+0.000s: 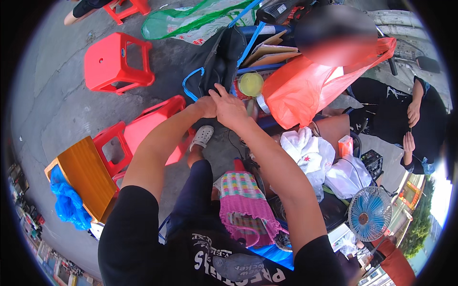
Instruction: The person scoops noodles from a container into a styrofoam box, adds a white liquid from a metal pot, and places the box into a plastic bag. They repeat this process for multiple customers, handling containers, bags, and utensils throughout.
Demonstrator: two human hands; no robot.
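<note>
Both arms reach forward to a black bag [227, 53] with blue straps and edging. My left hand [205, 106] and my right hand [229, 107] meet at its near edge. Fingers of both are bent against the dark material, and the right hand partly covers the left; what lies between the fingertips is hidden. Just right of the hands are a round yellow-green lid [251, 84] and a jar with a white cap [263, 103]. A large red plastic bag [300, 93] lies beyond them, near folded cardboard [268, 52].
Red plastic stools [103, 64] stand at left, near a wooden box [84, 175] holding blue plastic. A pink woven basket [243, 207] is close to my body. White bags [307, 146] and a fan [370, 213] are at right. Another person in black [393, 103] sits beyond.
</note>
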